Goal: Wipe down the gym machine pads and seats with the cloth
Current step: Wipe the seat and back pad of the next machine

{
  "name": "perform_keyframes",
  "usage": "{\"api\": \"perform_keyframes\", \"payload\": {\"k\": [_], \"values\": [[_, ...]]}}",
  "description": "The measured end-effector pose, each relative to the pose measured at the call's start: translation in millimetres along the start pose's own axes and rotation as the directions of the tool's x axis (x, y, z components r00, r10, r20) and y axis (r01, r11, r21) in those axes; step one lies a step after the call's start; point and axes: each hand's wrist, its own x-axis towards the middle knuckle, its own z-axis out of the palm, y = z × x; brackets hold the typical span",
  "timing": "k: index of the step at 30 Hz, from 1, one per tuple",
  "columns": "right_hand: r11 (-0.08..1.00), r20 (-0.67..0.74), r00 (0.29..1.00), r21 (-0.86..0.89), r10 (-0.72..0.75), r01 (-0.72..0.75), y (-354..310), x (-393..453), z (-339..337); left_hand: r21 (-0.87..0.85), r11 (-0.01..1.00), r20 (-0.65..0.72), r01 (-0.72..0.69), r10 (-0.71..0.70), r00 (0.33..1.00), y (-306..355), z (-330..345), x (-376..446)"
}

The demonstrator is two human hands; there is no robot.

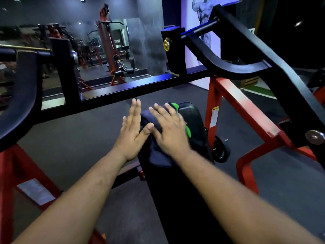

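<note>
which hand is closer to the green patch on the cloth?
Right. The right hand lies flat on the cloth, its far edge touching the green patch. The left hand rests at the cloth's opposite, left edge.

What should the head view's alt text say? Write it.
Both hands, left hand and right hand, press flat on a dark cloth atop a black bench pad, inside a red and black gym machine frame.
</note>
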Motion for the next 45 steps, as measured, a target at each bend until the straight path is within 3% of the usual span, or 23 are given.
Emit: {"api": "perform_keyframes", "payload": {"k": [1,3,5,9,13,16,22,24,27,30,32,34,36,40,45], "values": [[0.998,0.013,1.0,-0.061,0.001,0.0,23.7,4.5,-4.7,0.02,1.0,0.008,0.02,-0.021,1.0,-1.3,-3.9,-7.9],[0.964,-0.018,0.968,-0.081,0.252,-0.252,59.7,17.7,-15.3,0.124,0.992,0.054,0.038,-0.045,0.998,-4.6,-11.5,-21.5],[0.893,-0.065,0.892,-0.01,0.448,-0.449,41.8,25.2,-8.1,0.19,0.981,0.074,0.05,-0.065,0.995,-8.4,-17.5,-26.0],[0.976,-0.102,0.971,-0.007,0.217,-0.219,-42.5,-0.8,17.1,0.102,0.99,-0.019,0.098,-0.097,0.995,-15.8,-21.5,-26.1],[1.0,-0.023,1.0,0.007,0.002,-0.002,-38.3,-73.6,27.2,0.168,0.981,0.049,0.1,-0.11,0.993,-14.2,-14.7,-35.2],[0.996,0.018,0.997,-0.03,-0.081,0.082,-24.3,-105.7,26.1,0.209,0.975,0.089,0.072,-0.092,0.992,-12.6,-12.4,-47.5],[0.995,-0.022,0.999,-0.088,0.045,-0.047,-60.1,14.2,13.0,0.034,0.991,-0.052,0.131,-0.129,0.99,-16.3,-24.3,-53.8],[0.99,0.02,0.996,-0.11,-0.083,0.085,-61.3,-4.4,17.5,0.051,0.993,-0.103,0.104,-0.098,0.99,-17.6,-27.0,-51.6],[0.921,0.107,0.933,-0.154,-0.344,0.358,-40.6,-83.5,31.0,0.187,0.98,-0.08,0.074,-0.06,0.995,-14.7,-25.2,-49.9],[0.883,0.123,0.895,-0.154,-0.428,0.443,-0.8,-142.5,35.7,0.307,0.951,0.021,0.018,-0.026,0.999,-5.2,-13.4,-51.0],[0.929,0.087,0.944,-0.169,-0.318,0.329,39.4,-140.1,26.9,0.403,0.915,0.076,-0.032,0.002,0.997,0.7,-5.0,-49.9],[0.992,-0.016,0.999,-0.122,-0.035,0.033,74.0,-104.9,10.9,0.517,0.854,0.092,-0.056,0.009,0.996,2.7,4.4,-45.6],[0.986,-0.058,0.987,-0.063,0.151,-0.154,79.9,-51.7,-3.1,0.618,0.782,0.085,-0.082,0.037,0.996,4.4,13.6,-35.7],[0.979,-0.041,0.98,-0.049,0.197,-0.199,54.3,-4.1,-4.2,0.749,0.648,0.061,-0.14,0.143,0.988,6.1,31.8,-14.9],[0.94,-0.048,0.939,0.001,0.341,-0.341,86.8,-130.9,16.9,0.787,0.599,0.018,-0.148,0.218,0.976,0.4,41.6,-14.8]]}}
